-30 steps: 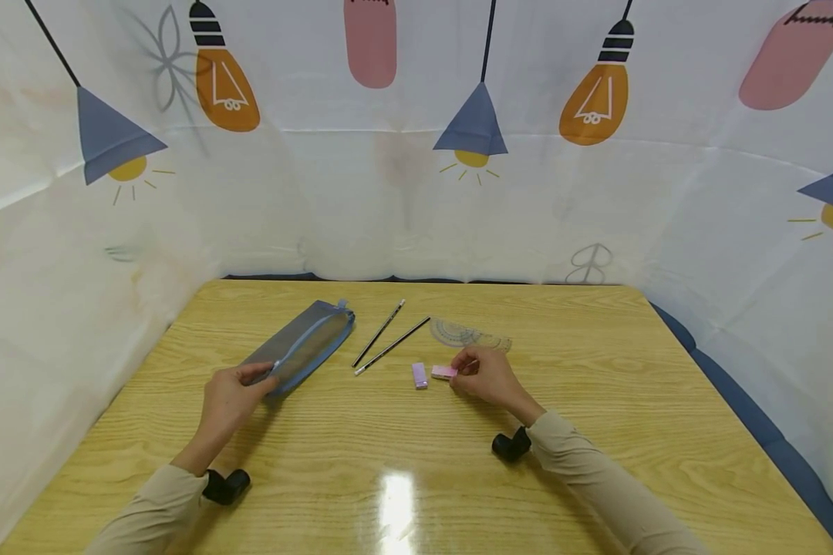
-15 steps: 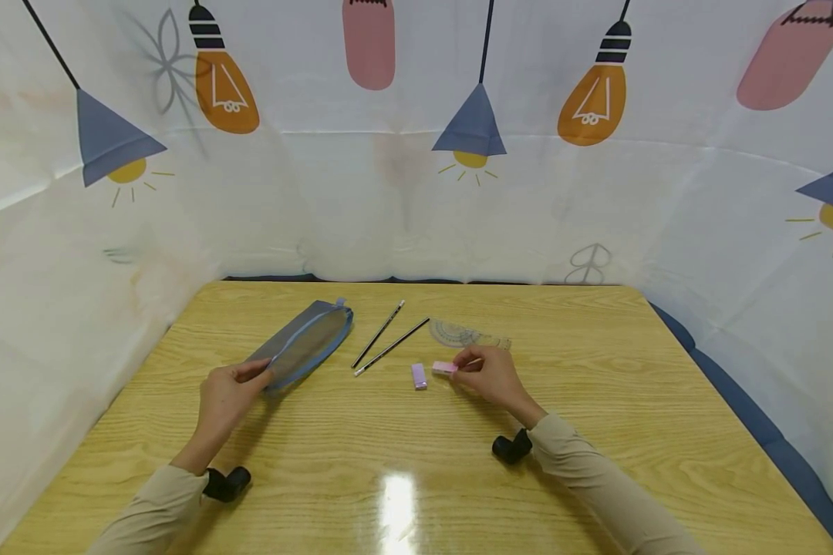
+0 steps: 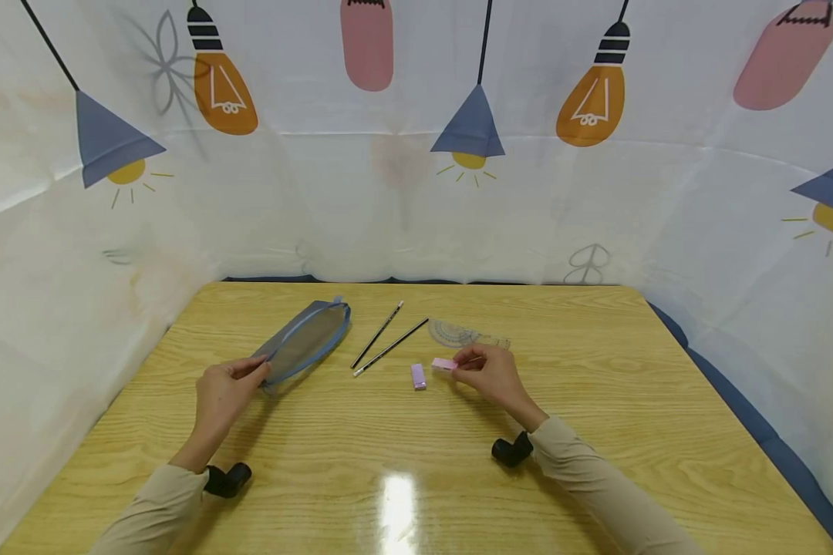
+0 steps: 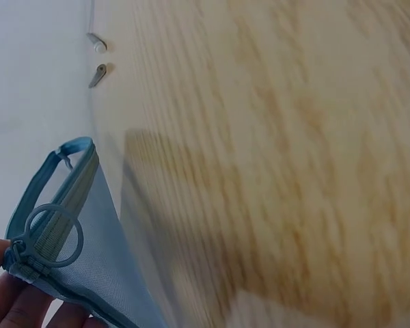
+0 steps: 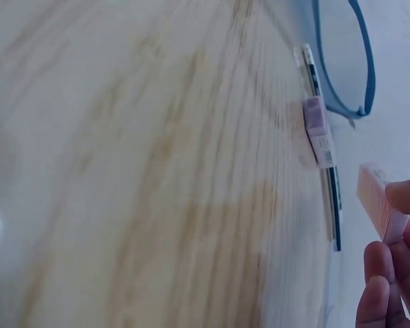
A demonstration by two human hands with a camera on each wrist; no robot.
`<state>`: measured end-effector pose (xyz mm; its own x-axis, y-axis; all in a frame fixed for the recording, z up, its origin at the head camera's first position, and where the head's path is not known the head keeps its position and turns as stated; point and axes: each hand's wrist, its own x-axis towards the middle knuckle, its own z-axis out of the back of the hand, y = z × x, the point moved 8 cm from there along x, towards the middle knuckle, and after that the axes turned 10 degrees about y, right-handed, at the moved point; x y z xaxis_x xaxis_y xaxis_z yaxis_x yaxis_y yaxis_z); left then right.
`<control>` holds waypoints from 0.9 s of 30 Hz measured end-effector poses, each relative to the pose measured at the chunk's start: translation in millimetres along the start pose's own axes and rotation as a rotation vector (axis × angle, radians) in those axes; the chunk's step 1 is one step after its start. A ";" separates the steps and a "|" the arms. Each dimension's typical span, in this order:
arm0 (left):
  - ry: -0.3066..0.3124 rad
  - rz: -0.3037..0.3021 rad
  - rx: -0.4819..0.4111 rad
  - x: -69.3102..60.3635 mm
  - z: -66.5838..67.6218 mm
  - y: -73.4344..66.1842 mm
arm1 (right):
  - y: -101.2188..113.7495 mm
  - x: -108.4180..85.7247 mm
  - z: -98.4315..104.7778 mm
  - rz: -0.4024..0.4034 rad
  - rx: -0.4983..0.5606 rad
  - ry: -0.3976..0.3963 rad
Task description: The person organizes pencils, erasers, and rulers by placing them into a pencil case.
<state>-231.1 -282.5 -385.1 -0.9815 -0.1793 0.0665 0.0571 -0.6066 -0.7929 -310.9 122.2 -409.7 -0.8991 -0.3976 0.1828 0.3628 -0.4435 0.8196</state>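
With its thumb and fingers my left hand (image 3: 224, 391) pinches the near end of a blue-grey mesh pencil case (image 3: 312, 339). The case's zip is open, and a round zip pull (image 4: 55, 236) shows by the thumb in the left wrist view. A pink eraser (image 3: 444, 364) is pinched between the thumb and fingers of my right hand (image 3: 493, 378); the right wrist view shows it held up off the table. Beside it a purple eraser (image 3: 418, 377) lies on the wood. Two dark pencils (image 3: 377, 334) lie between the case and a clear protractor (image 3: 458, 334).
The wooden table (image 3: 333, 462) has a white printed cloth (image 3: 361, 208) hanging behind it and at its sides. Dark blue fabric (image 3: 736, 408) runs along the right edge. A black wrist camera (image 3: 227, 479) sits on each forearm.
The pencil case's mouth has spread wider as my left hand draws slightly back to the left. The pink eraser has risen a little in my right hand.
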 end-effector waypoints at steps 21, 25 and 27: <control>-0.101 -0.017 -0.039 -3.0 11.9 -2.6 | 19.4 -5.9 -3.1 0.053 0.095 -0.022; -0.132 -0.026 -0.081 -3.0 13.5 -1.9 | 26.5 -6.8 -5.9 0.072 0.102 -0.019; -0.144 -0.031 -0.103 -2.7 14.0 -1.4 | 39.5 -10.0 -6.0 0.093 0.106 -0.011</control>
<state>-226.0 -292.1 -375.7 -0.9460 -0.2748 0.1722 0.0008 -0.5327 -0.8463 -286.1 103.9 -382.4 -0.8658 -0.4238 0.2662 0.4173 -0.3178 0.8514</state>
